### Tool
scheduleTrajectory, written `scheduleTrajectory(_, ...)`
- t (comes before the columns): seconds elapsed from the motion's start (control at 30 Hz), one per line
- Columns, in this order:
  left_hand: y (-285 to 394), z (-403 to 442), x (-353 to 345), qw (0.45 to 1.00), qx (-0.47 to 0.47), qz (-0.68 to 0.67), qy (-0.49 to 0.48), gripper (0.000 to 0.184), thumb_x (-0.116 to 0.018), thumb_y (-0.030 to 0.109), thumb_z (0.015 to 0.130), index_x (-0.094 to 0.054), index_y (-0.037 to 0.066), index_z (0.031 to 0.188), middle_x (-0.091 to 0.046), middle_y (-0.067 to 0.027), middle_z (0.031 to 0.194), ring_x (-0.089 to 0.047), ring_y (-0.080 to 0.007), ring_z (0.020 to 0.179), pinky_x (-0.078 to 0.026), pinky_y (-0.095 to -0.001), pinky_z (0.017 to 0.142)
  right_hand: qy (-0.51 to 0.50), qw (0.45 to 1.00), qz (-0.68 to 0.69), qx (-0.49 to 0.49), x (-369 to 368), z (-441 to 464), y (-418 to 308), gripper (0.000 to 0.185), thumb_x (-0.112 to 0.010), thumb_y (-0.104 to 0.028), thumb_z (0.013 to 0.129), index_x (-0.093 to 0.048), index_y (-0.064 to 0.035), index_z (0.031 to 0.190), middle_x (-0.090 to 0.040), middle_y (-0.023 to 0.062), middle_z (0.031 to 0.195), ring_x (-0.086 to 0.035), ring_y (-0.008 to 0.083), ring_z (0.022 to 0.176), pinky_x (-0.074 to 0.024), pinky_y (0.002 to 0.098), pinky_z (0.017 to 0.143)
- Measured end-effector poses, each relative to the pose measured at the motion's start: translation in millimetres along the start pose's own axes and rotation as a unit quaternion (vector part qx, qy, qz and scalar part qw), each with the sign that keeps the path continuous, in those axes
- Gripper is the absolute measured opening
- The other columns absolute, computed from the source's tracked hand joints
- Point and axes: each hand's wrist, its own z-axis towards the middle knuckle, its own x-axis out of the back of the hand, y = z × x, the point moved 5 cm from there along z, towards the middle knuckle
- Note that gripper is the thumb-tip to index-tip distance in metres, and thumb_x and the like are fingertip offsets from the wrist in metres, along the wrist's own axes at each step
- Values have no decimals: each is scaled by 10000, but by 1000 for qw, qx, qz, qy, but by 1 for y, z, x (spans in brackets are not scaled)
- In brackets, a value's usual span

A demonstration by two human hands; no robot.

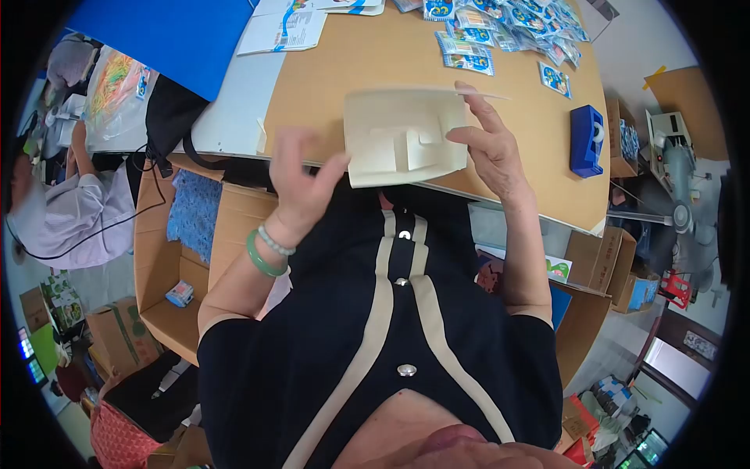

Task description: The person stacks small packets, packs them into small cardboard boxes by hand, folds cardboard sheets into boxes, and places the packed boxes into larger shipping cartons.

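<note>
An open, cream-coloured cardboard box (376,141) is tilted above the table's front edge, its inside and folded flaps facing up. My right hand (494,152) holds its right side, thumb and fingers on the cardboard. My left hand (303,176), slightly blurred, is beside the box's left edge with its fingers apart; a green bangle and a beaded bracelet are on that wrist. Small blue-and-white packets (508,27) lie piled at the back right of the table, with one single packet (555,80) nearer.
A blue tape dispenser (587,141) stands at the table's right. Flat printed cartons (283,30) and a blue board (168,39) lie at the back left. Below left is an open cardboard box (160,305). Another person's arm (80,148) shows at the far left.
</note>
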Motion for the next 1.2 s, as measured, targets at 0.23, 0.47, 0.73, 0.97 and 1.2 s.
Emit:
scheduleTrajectory(0.23, -14, 36, -47, 867, 293, -400, -47, 496, -675, 139, 869, -494, -14, 1304, -633, -71, 1100, -594, -145, 938, -474, -299, 872, 86, 980, -180, 25, 33, 9, -72, 271, -541, 148, 783, -702, -24, 916, -630, 165, 1199, -596, 300, 1157, -498, 348, 910)
scheduleTrajectory(0.47, -24, 32, -65, 881, 289, -366, -72, 363, -642, 151, 881, -578, -8, 1200, -611, -22, 888, -544, -91, 790, -465, -264, 726, -389, 834, -380, -88, -44, 60, -51, 116, -574, -25, 793, -671, 5, 849, -648, 170, 950, -633, 317, 888, -502, 404, 741)
scheduleTrajectory(0.73, -30, 33, -58, 908, 277, -309, -58, 304, -628, 188, 883, -607, 4, 1125, -493, -10, 695, -447, -102, 645, -410, -283, 602, -342, 891, -264, -136, -38, 84, -24, 157, -576, -100, 759, -683, -29, 850, -657, 196, 815, -636, 370, 796, -497, 441, 701)
scheduleTrajectory(0.97, -28, 37, -68, 908, 289, -302, -38, 277, -616, 200, 892, -624, -6, 1077, -543, -31, 702, -484, -104, 640, -430, -289, 623, -509, 789, -309, -149, -71, 64, -5, 158, -579, -135, 763, -671, -47, 857, -656, 194, 849, -631, 383, 834, -489, 451, 718)
scheduleTrajectory(1.2, -74, 42, -26, 872, 365, -311, 94, 190, -583, 147, 919, -659, -19, 973, -648, -62, 794, -565, -93, 738, -467, -286, 670, -116, 991, 5, 72, -8, 86, -93, 174, -624, 18, 827, -643, 23, 1000, -656, 118, 994, -628, 246, 926, -507, 324, 807)
